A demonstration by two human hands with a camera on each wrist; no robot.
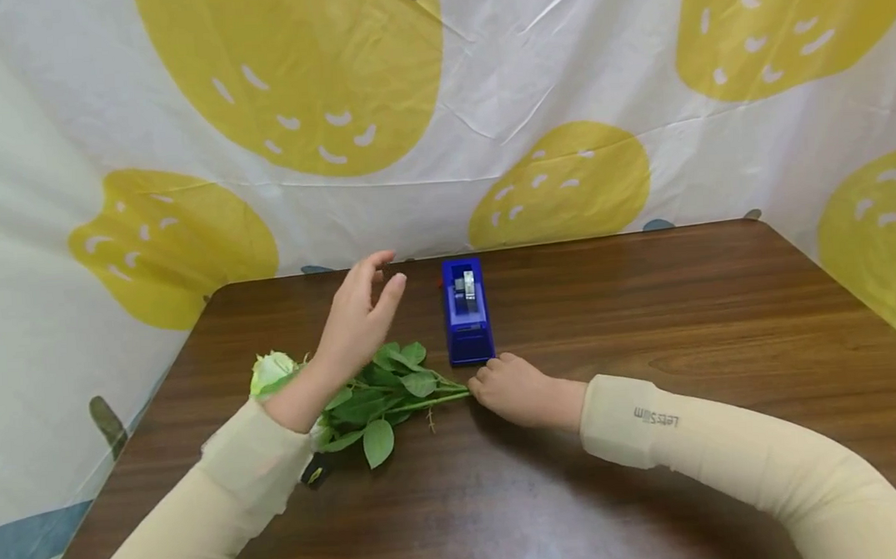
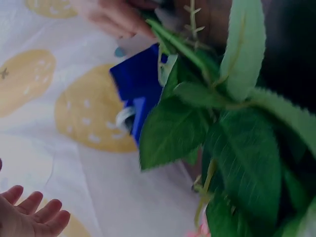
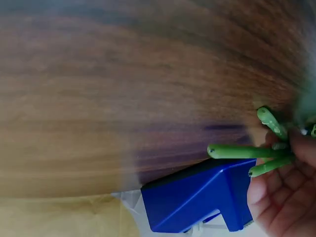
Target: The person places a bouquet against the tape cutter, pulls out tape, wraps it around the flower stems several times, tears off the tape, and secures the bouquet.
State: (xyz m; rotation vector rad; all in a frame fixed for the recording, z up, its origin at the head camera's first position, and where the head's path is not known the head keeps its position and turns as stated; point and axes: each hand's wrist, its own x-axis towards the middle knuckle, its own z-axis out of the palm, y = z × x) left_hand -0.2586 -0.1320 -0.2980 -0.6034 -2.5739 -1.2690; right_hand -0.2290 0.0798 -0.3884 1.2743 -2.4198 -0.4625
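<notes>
My right hand [image 1: 513, 387] grips a bunch of artificial flowers by the green stems [image 3: 237, 151], whose cut ends stick out past the fingers. Leaves [image 1: 378, 441] and a whitish-green rose [image 1: 270, 371] lie toward the left of the table, partly behind my left forearm. Raised over the bunch, my left hand [image 1: 355, 317] holds nothing, its fingers loosely bent and apart. Just beyond the right hand stands a blue tape dispenser [image 1: 469, 345] with a roll of tape [image 1: 469, 285] in it. A bit of pink [image 2: 200, 230] shows beneath the leaves in the left wrist view.
A small black object [image 1: 315, 471] with a yellow mark lies by the flowers, mostly hidden; its kind cannot be told. The brown wooden table [image 1: 682, 319] reaches back to a white curtain [image 1: 430, 213] printed with yellow fruit, which also hangs at both sides.
</notes>
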